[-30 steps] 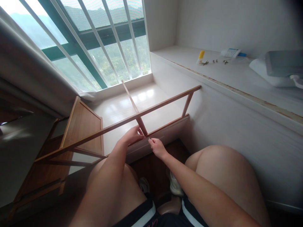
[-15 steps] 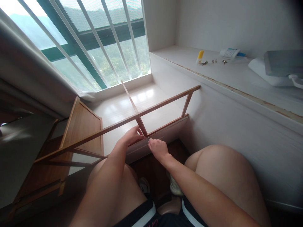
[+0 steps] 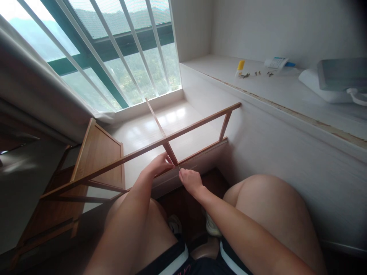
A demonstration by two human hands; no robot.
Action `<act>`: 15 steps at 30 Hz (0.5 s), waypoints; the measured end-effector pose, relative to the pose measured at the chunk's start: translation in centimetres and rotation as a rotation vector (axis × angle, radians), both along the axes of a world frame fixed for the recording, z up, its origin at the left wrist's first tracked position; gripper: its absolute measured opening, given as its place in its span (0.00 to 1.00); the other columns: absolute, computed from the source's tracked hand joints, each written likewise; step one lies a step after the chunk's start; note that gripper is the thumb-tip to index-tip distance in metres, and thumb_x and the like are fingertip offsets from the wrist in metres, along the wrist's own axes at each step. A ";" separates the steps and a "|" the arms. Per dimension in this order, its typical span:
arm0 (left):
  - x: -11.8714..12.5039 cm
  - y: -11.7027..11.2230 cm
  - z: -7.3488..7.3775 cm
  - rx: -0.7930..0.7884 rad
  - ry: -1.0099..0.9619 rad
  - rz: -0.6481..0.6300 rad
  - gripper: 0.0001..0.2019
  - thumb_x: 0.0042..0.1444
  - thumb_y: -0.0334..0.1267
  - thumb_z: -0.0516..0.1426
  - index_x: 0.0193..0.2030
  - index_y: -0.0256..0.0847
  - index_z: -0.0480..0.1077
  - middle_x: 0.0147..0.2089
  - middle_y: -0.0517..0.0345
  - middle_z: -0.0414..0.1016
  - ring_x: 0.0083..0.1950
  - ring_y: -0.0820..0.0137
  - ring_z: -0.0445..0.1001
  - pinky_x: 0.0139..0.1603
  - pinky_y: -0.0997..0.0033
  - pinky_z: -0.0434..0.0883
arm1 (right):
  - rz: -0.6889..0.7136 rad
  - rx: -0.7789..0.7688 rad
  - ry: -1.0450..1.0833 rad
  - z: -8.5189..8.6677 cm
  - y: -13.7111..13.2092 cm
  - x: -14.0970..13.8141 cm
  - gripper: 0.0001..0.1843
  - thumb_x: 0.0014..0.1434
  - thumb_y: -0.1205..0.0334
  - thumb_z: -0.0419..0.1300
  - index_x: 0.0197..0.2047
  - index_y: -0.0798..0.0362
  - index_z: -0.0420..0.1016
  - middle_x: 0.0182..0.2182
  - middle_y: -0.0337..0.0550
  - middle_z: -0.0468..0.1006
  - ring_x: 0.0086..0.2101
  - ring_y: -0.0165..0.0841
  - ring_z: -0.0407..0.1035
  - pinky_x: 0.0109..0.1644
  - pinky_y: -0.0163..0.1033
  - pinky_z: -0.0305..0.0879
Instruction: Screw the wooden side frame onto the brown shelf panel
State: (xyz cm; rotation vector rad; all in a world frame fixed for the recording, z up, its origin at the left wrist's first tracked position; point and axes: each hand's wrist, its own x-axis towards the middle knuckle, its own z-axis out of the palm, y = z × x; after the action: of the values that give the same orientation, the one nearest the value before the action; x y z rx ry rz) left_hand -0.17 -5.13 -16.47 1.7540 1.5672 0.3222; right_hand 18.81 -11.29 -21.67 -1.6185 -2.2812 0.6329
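Observation:
A brown wooden frame (image 3: 143, 149) of long rails and short crossbars stretches across the view in front of me. My left hand (image 3: 163, 163) is closed around the lower end of a crossbar (image 3: 171, 152), where it meets the lower rail (image 3: 200, 151). Close by, my right hand (image 3: 190, 179) is closed on a thin metal tool (image 3: 179, 167), whose tip reaches that joint. Most of the tool is hidden in my fist, so its exact kind does not show.
On the white ledge (image 3: 301, 110) at right lie a yellow-capped bottle (image 3: 240, 68), several small screws (image 3: 257, 73), a white tube (image 3: 276, 62) and a grey-lidded box (image 3: 342, 76). A wooden panel (image 3: 100, 156) stands at left beside a curtain (image 3: 51, 72). A barred window is behind.
Both hands stay at the same joint, with the tool still against it. The whole view has shifted slightly to the left.

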 end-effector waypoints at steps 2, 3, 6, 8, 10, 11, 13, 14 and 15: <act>0.0 0.0 0.0 0.003 0.000 0.002 0.21 0.40 0.46 0.65 0.41 0.39 0.73 0.38 0.54 0.78 0.35 0.64 0.75 0.35 0.67 0.69 | -0.012 -0.029 0.046 0.0 0.0 0.0 0.16 0.68 0.58 0.46 0.37 0.55 0.72 0.34 0.54 0.79 0.38 0.43 0.75 0.43 0.44 0.66; 0.1 -0.1 0.1 0.006 0.000 0.004 0.21 0.40 0.46 0.65 0.41 0.39 0.73 0.38 0.54 0.78 0.35 0.64 0.75 0.35 0.67 0.69 | -0.021 -0.047 0.077 0.0 0.0 0.0 0.16 0.68 0.59 0.47 0.37 0.55 0.72 0.34 0.55 0.79 0.39 0.44 0.75 0.44 0.45 0.65; 0.2 -0.1 0.2 0.010 -0.007 0.015 0.20 0.40 0.46 0.65 0.40 0.39 0.73 0.38 0.55 0.77 0.36 0.63 0.75 0.35 0.67 0.70 | -0.052 -0.114 0.200 -0.1 0.2 0.1 0.14 0.67 0.59 0.48 0.36 0.55 0.70 0.35 0.56 0.78 0.41 0.46 0.73 0.46 0.47 0.62; 0.2 -0.1 0.3 0.010 -0.011 0.022 0.21 0.39 0.46 0.65 0.40 0.39 0.73 0.38 0.55 0.78 0.36 0.63 0.75 0.35 0.67 0.70 | -0.076 -0.176 0.309 -0.3 0.3 0.2 0.12 0.66 0.59 0.50 0.34 0.55 0.68 0.34 0.54 0.76 0.42 0.45 0.71 0.46 0.46 0.61; 0.2 -0.1 0.3 0.015 -0.007 0.033 0.21 0.39 0.46 0.65 0.40 0.39 0.73 0.37 0.55 0.78 0.35 0.64 0.75 0.34 0.67 0.70 | -0.094 -0.261 0.442 -0.6 0.4 0.1 0.13 0.65 0.57 0.52 0.30 0.53 0.65 0.31 0.50 0.74 0.39 0.42 0.70 0.44 0.43 0.61; 0.2 -0.1 0.3 0.017 -0.003 0.037 0.21 0.38 0.46 0.65 0.40 0.39 0.73 0.37 0.55 0.78 0.34 0.64 0.75 0.34 0.67 0.69 | -0.098 -0.314 0.518 -0.7 0.4 0.1 0.14 0.65 0.55 0.52 0.29 0.53 0.63 0.28 0.47 0.72 0.36 0.39 0.70 0.41 0.41 0.62; 0.1 -0.1 0.2 0.018 0.008 0.038 0.21 0.39 0.45 0.65 0.40 0.39 0.73 0.37 0.54 0.78 0.34 0.64 0.75 0.33 0.68 0.69 | -0.093 -0.442 0.687 -1.0 0.2 -0.2 0.19 0.66 0.49 0.48 0.28 0.51 0.58 0.23 0.40 0.66 0.28 0.33 0.66 0.34 0.37 0.62; 0.1 0.0 0.1 0.016 0.013 0.036 0.21 0.39 0.45 0.65 0.40 0.39 0.73 0.37 0.54 0.78 0.33 0.64 0.75 0.33 0.68 0.69 | -0.085 -0.511 0.774 -1.1 0.0 -0.4 0.20 0.66 0.46 0.44 0.28 0.50 0.55 0.21 0.36 0.63 0.25 0.31 0.64 0.31 0.36 0.61; 0.1 0.0 0.0 0.014 0.016 0.032 0.21 0.39 0.45 0.65 0.41 0.39 0.73 0.37 0.54 0.78 0.33 0.65 0.75 0.32 0.68 0.68 | -0.073 -0.580 0.859 -1.1 -0.1 -0.5 0.22 0.66 0.44 0.41 0.28 0.50 0.53 0.20 0.34 0.60 0.22 0.30 0.61 0.28 0.35 0.60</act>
State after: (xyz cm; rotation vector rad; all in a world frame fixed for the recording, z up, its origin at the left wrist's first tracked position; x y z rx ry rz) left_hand -0.09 -5.12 -16.45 1.7476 1.6093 0.3357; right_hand 18.31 -11.43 -22.78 -1.2264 -1.4589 1.6840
